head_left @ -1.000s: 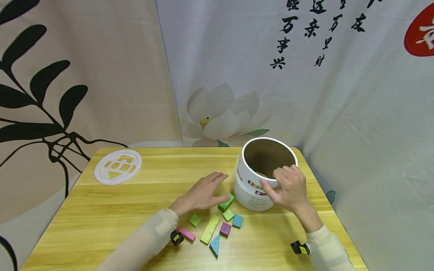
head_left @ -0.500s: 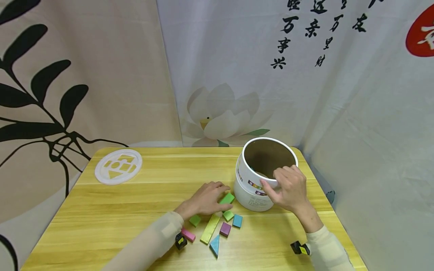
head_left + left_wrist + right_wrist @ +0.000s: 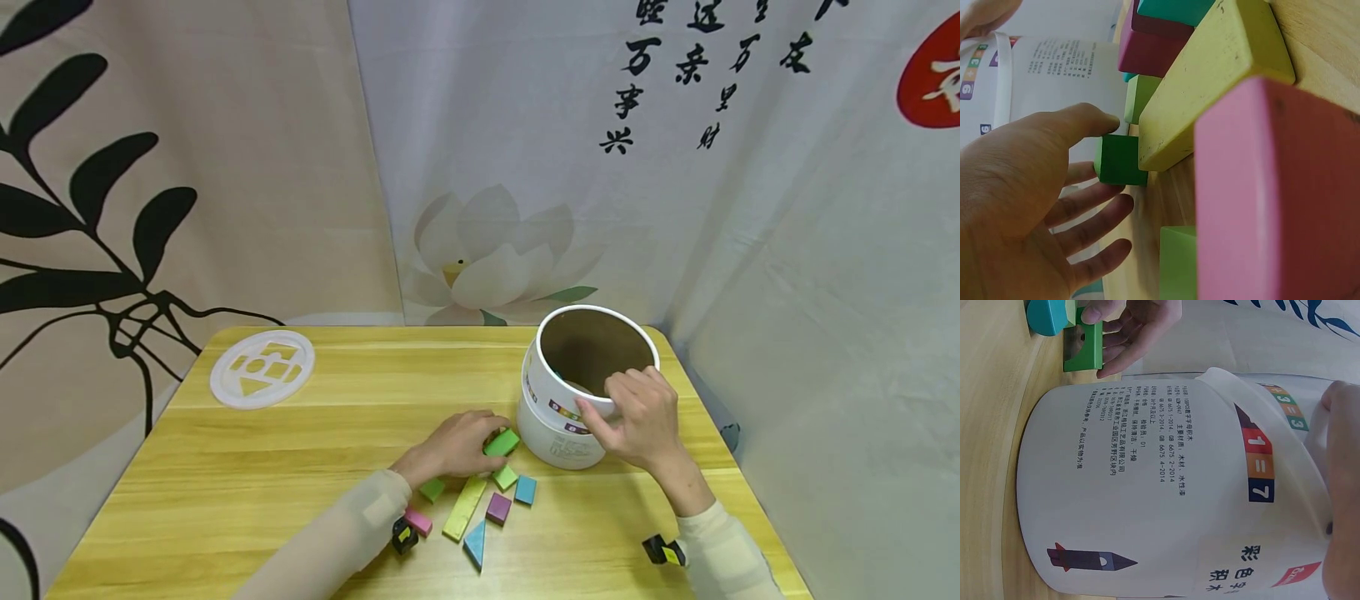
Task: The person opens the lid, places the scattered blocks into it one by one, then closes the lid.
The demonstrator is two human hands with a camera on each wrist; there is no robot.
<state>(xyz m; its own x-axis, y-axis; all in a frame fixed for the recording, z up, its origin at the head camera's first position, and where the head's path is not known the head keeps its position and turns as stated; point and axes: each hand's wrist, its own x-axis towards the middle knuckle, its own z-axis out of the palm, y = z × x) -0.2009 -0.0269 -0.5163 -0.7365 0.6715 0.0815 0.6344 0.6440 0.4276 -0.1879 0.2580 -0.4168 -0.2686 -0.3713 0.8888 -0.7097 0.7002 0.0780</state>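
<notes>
My left hand [image 3: 456, 445] has thumb and fingers on either side of a green arch block [image 3: 502, 442] beside the bucket. In the right wrist view that arch block [image 3: 1088, 353] stands on the table with its curved cutout showing. The left wrist view shows the thumb tip at the block's upper edge and the other fingers spread below. My right hand [image 3: 643, 417] grips the rim of the white bucket [image 3: 558, 429], thumb outside and fingers over the edge. Printed text and a rocket picture cover the bucket's side.
Close to the left hand lie a yellow plank [image 3: 465, 507], a pink block [image 3: 418, 522], a purple block [image 3: 498, 508], a blue block [image 3: 525, 490], a blue triangle [image 3: 475, 544] and light green blocks. A white disc with shaped cutouts [image 3: 222, 382] lies at the back left.
My left hand has come down and slightly right, and its thumb and fingers have closed in on the green arch block. The right hand and bucket stay in place.
</notes>
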